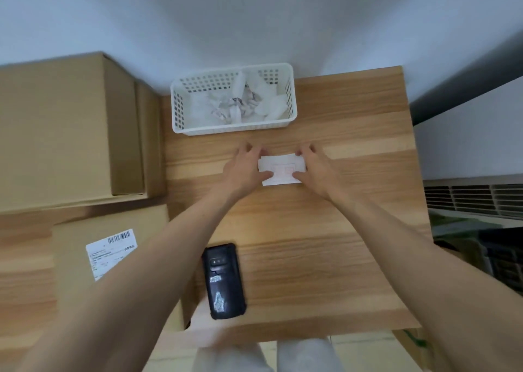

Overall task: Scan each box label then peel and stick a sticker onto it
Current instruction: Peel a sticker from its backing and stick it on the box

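Both your hands meet at the middle of the frame over the white sticker sheet (283, 170), which lies flat on the wooden table (325, 244) just below the white basket (235, 128). Your left hand (245, 170) covers the sheet's left edge, thumb on its lower left part and fingers curled near its upper left corner; your right hand (315, 170) does the same on the right edge, so the sheet sits between the two grips with only its centre and faint red print showing. Both look like pinches on the sheet, though blur hides the fingertips. The black scanner (224, 281) lies unheld at the lower centre, under your left forearm. At the lower left, the cardboard box (113, 258) shows its white barcode label (111, 251); a larger box (65, 128) stands at the upper left.
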